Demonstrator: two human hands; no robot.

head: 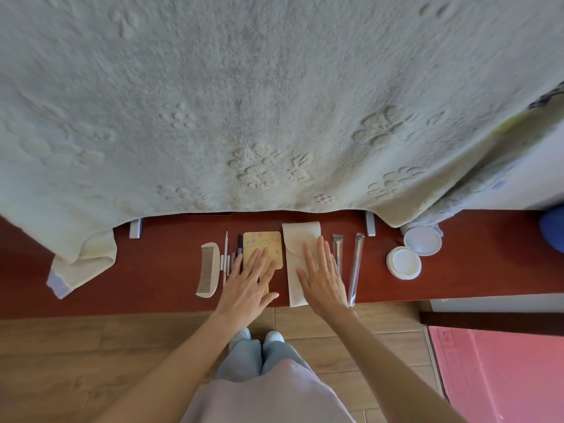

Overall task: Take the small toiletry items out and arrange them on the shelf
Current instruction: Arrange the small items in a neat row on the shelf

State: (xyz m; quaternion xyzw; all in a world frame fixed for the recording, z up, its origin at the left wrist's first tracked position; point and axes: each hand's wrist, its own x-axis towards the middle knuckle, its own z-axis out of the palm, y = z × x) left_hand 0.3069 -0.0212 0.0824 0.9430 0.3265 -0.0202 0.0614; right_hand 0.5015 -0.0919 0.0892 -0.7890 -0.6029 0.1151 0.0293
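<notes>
On the dark red shelf (152, 270) the small items lie in a row. A cream comb (208, 269) is at the left, then several thin pens and sticks (226, 254), a yellow flowered case (262, 244) and a beige flap pouch (297, 239). Two wrapped brushes (355, 264) lie right of the pouch. My left hand (248, 283) rests flat on the yellow case, fingers spread. On the pouch lies my right hand (323, 277), also flat with fingers apart. Neither hand grips anything.
Two round white lidded jars (403, 262) (422, 240) sit at the right of the shelf. A large pale towel (274, 102) hangs over the back, one corner (82, 264) drooping onto the shelf at left. Wooden floor and a pink mat (500, 370) lie below.
</notes>
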